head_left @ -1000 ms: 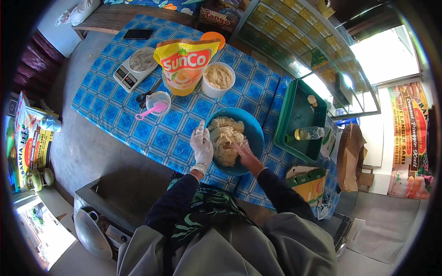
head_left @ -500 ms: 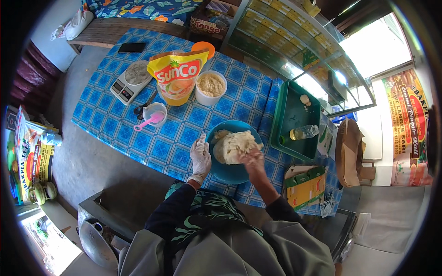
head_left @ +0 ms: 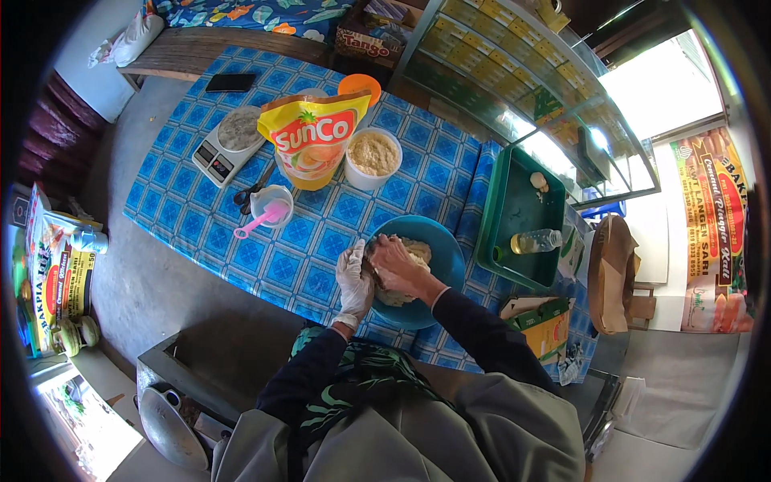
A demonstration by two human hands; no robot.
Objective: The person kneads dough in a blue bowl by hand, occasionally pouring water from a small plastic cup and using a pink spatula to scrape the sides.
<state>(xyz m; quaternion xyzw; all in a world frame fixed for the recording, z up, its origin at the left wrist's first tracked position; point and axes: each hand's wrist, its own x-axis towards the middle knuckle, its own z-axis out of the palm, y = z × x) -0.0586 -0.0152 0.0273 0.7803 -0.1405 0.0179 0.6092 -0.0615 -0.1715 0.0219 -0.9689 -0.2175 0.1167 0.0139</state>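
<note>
My left hand, in a white glove, has its fingers closed on the left rim of a blue bowl. My bare right hand is inside at the bowl's left side, fingers bent onto pale dough and close beside my left hand; part of the dough is hidden under it. Behind the bowl stand a white tub of beige powder, a yellow pouch and a small white cup with a pink spoon in it.
On the blue checked tablecloth are a scale, dark scissors, a phone and an orange container. At right are a green tray with a bottle, a cardboard box and a glass cabinet.
My right hand has moved left from the bowl's right side to beside my left hand, bending over the dough, which it now covers in part. My left hand stays at the rim.
</note>
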